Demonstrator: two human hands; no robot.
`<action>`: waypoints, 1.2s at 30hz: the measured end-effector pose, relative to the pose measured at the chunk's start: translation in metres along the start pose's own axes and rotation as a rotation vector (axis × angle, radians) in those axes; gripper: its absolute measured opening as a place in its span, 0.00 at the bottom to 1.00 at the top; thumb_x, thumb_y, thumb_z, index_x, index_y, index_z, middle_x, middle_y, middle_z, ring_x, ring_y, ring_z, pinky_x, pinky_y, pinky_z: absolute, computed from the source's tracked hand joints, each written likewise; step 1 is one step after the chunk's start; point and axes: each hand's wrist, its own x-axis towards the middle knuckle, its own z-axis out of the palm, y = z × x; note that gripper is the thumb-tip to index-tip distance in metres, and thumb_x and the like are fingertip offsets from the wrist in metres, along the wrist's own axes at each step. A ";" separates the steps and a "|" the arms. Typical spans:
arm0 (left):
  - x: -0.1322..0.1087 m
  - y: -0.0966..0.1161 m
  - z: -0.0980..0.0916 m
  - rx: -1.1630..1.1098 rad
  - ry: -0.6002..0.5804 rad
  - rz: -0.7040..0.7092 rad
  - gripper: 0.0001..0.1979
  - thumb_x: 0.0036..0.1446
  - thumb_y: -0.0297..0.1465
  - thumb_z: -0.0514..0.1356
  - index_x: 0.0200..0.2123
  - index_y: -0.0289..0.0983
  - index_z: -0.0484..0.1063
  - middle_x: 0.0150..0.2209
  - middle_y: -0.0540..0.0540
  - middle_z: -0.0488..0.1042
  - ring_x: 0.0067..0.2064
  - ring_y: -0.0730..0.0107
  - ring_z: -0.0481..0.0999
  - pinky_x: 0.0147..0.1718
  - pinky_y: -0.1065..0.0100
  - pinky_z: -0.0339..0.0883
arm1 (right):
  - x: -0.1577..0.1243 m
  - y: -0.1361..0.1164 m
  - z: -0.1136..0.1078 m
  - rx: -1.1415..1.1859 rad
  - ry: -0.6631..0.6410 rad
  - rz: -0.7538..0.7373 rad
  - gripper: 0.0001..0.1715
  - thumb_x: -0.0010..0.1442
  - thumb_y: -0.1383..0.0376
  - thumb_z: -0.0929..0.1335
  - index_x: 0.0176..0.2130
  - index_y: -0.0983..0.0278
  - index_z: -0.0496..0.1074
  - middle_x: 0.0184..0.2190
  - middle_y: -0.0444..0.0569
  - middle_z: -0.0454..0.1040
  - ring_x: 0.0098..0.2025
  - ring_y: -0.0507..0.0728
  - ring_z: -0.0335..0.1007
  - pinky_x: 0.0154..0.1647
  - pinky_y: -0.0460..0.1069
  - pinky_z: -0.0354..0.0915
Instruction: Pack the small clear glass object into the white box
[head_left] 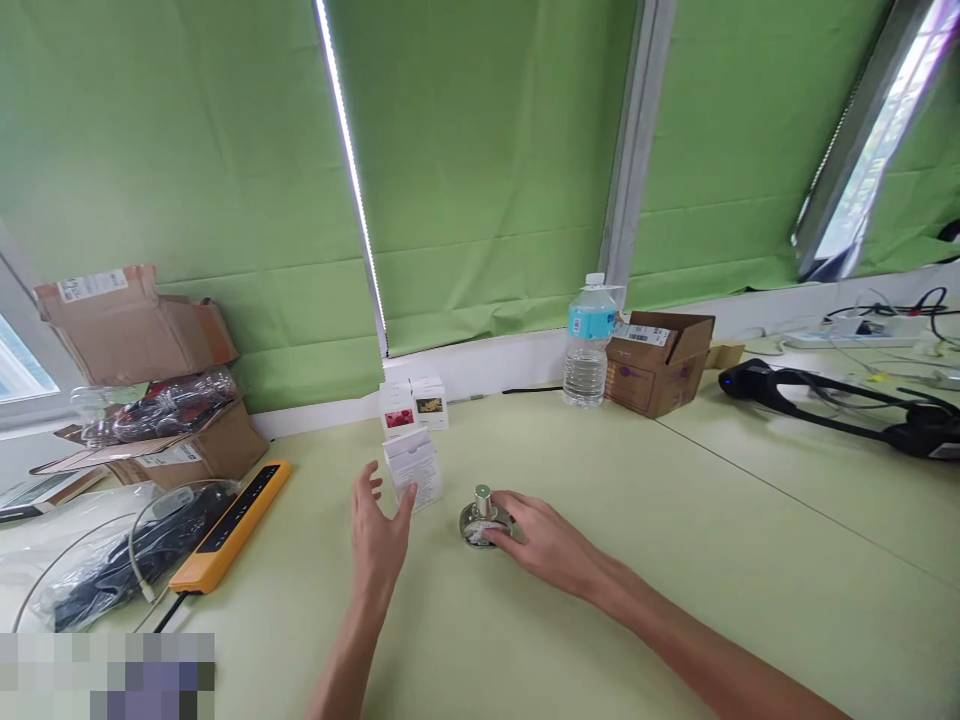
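On the table, my right hand (536, 535) has its thumb and fingers around the side of a small round perfume bottle (474, 525). The bottle is glassy and silvery, stands upright and has a shiny cylindrical cap. My left hand (379, 525) is held with thumb and fingers apart, nothing between them. Just beyond it is a white printed carton (417, 465), which looks slightly tilted. The left thumb overlaps the carton's lower edge in view; whether it touches I cannot tell. Two small white boxes (430, 408) with pictures on them stand behind the carton.
To the left lie a yellow power strip (229, 530), plastic-wrapped items (105, 560) and stacked cardboard boxes (150, 340). A large water bottle (585, 350) and an open cardboard box (660, 365) stand at the back. A black headset (817, 405) rests at the right.
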 end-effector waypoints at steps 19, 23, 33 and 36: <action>0.000 -0.004 0.006 -0.217 -0.293 -0.050 0.25 0.54 0.47 0.59 0.50 0.38 0.68 0.44 0.40 0.77 0.42 0.59 0.77 0.42 0.57 0.71 | 0.000 0.003 0.007 -0.022 0.031 -0.006 0.10 0.65 0.57 0.62 0.43 0.59 0.67 0.40 0.47 0.76 0.38 0.59 0.72 0.38 0.50 0.65; -0.002 0.003 0.005 -0.263 -0.391 -0.011 0.22 0.54 0.44 0.60 0.49 0.38 0.70 0.44 0.41 0.78 0.42 0.60 0.77 0.41 0.59 0.71 | 0.004 0.007 -0.002 -0.006 0.174 -0.013 0.12 0.66 0.55 0.61 0.43 0.58 0.68 0.40 0.48 0.76 0.40 0.59 0.73 0.42 0.52 0.67; -0.009 0.014 0.005 -0.358 -0.658 0.057 0.19 0.56 0.38 0.60 0.51 0.41 0.70 0.48 0.44 0.77 0.49 0.60 0.76 0.45 0.60 0.70 | 0.032 -0.045 -0.050 0.061 0.379 -0.338 0.18 0.66 0.56 0.64 0.53 0.57 0.67 0.50 0.50 0.74 0.51 0.61 0.71 0.53 0.55 0.68; -0.009 0.013 0.006 -0.365 -0.644 0.049 0.19 0.56 0.38 0.60 0.51 0.42 0.71 0.46 0.45 0.78 0.48 0.60 0.76 0.45 0.61 0.70 | 0.040 -0.051 -0.050 0.029 0.278 -0.428 0.17 0.66 0.58 0.64 0.54 0.55 0.66 0.51 0.49 0.73 0.51 0.59 0.70 0.53 0.54 0.68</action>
